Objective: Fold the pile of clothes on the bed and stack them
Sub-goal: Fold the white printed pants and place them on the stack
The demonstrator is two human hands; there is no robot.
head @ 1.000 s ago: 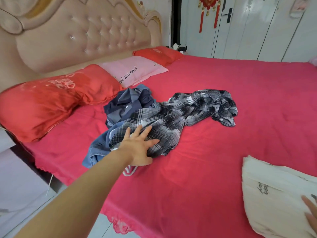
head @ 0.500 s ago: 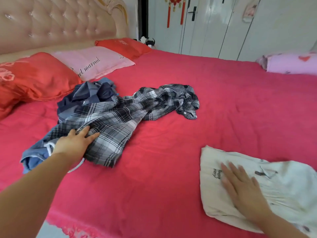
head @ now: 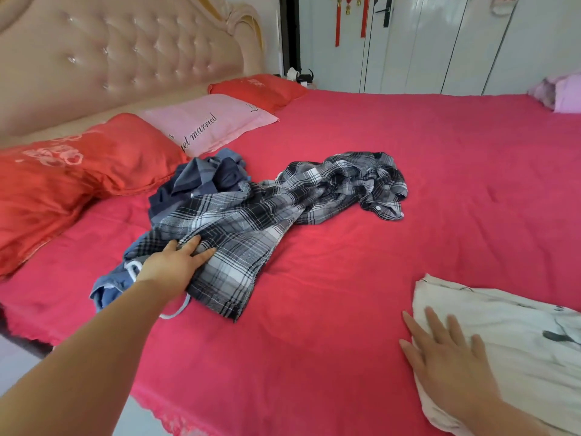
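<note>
A crumpled black-and-white plaid shirt (head: pixel 283 209) sprawls across the red bed (head: pixel 345 294). It lies partly over a dark blue garment (head: pixel 201 180) and a light blue garment with a white drawstring (head: pixel 107 284). My left hand (head: pixel 176 262) reaches onto the shirt's near end, with thumb and fingers closed on a fold of the plaid cloth. At the lower right lies a folded white garment (head: pixel 503 325). My right hand (head: pixel 446 350) rests flat on its left edge with the fingers spread.
Two red pillows (head: pixel 78 177) (head: pixel 257 89) and a pink pillow (head: pixel 207 124) line the tufted headboard (head: pixel 125 51) on the left. Purple bedding (head: pixel 562 92) sits at the far right corner. White wardrobe doors (head: pixel 440 42) stand behind the bed. The bed's lace edge (head: pixel 176 416) runs along the lower left.
My left hand went from lying open on the plaid shirt to closing its fingers on a fold. My right hand slid toward the white garment's left edge. The view shifted.
</note>
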